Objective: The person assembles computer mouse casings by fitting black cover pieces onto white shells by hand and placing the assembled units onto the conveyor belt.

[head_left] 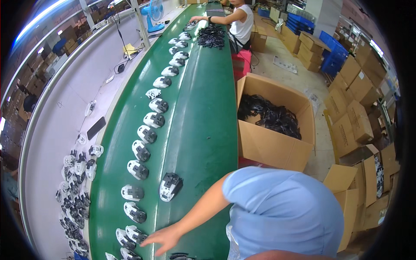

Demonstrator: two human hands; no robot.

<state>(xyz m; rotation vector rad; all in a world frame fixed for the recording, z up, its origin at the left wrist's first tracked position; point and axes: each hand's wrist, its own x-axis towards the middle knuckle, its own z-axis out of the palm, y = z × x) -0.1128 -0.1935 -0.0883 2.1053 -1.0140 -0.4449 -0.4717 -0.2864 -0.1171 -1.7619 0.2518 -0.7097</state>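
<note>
My right hand [164, 238] reaches left over the green conveyor belt, its fingers stretched out and apart, and nothing shows in it. Its fingertips are right beside a white and dark grey mouse shell [136, 234], and whether they touch it I cannot tell. Close by lie another mouse shell [125, 238] and one more at the lower edge. A larger-looking dark grey and white mouse shell [170, 186] lies alone on the right-hand strip. Small black parts [180, 256] show at the lower edge near my wrist. My left hand is outside the picture.
A line of mouse shells [147, 134] runs up the belt [199, 130]. More shells [73, 203] are piled on the left ledge beside a black phone [96, 128]. Right of the belt stands a carton [277, 145] of black parts. A co-worker [240, 21] sits at the far end.
</note>
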